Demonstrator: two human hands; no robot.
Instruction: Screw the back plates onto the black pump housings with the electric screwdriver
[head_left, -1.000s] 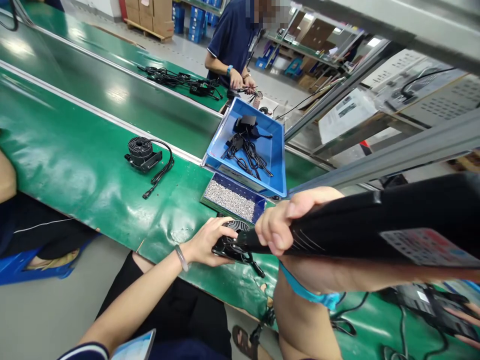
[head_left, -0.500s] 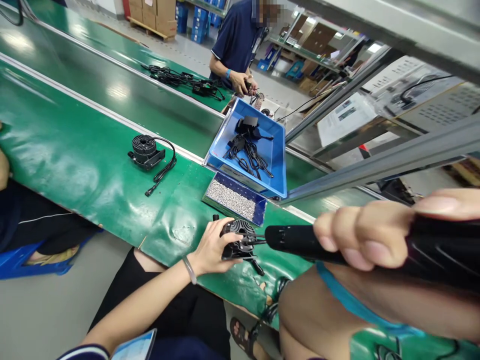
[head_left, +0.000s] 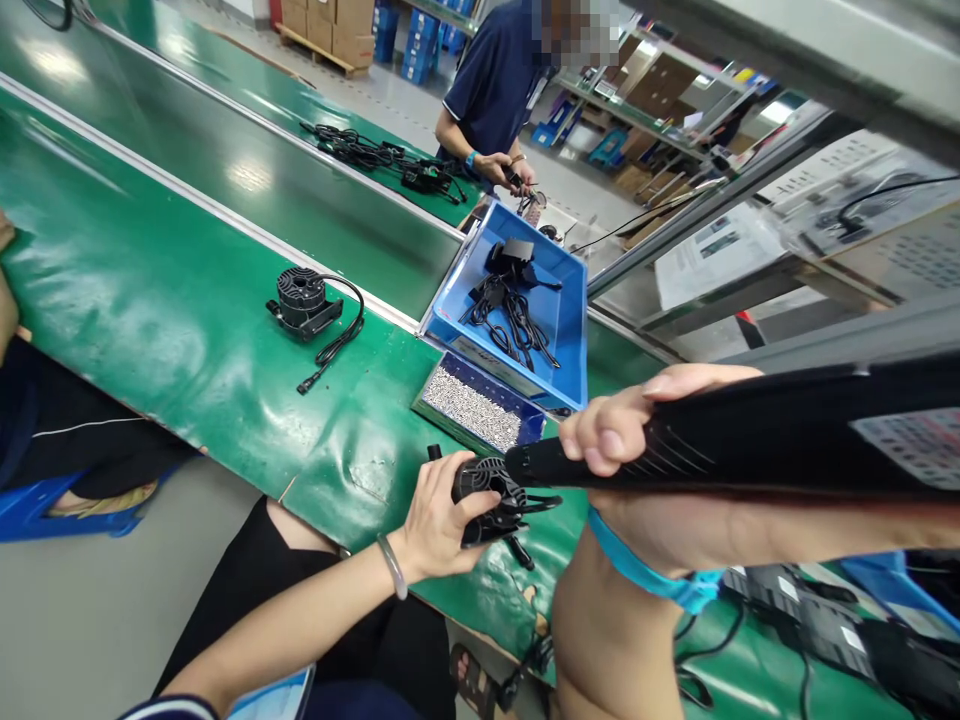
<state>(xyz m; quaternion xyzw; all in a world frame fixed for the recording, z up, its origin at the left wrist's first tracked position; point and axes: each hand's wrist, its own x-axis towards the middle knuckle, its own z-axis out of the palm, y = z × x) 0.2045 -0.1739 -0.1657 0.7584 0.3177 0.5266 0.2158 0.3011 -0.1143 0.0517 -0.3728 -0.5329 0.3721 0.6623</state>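
Observation:
My left hand [head_left: 450, 510] wraps its fingers round a round black device with a ribbed top [head_left: 480, 478], holding it on the green bench mat. My right hand [head_left: 615, 430] grips a black electric screwdriver [head_left: 720, 430], which lies almost level across the right side. Its nose meets the device's top edge in view; the bit is hidden, so I cannot tell whether it touches a screw. A black cable loops beside the device. Just behind it stands a blue tray [head_left: 427, 408] full of small silvery screws [head_left: 476, 405].
A blue bin [head_left: 574, 330] holding black cables and adapters stands behind the screw tray. Another black device with a cable [head_left: 301, 303] sits on the mat [head_left: 187, 290] to the left. Across the line, a co-worker [head_left: 487, 100] handles parts. Metal framing crosses the upper right.
The screwdriver's nose has come closer to the device, and its rear has swung upward with my right hand. My left hand keeps its hold. The view has shifted slightly.

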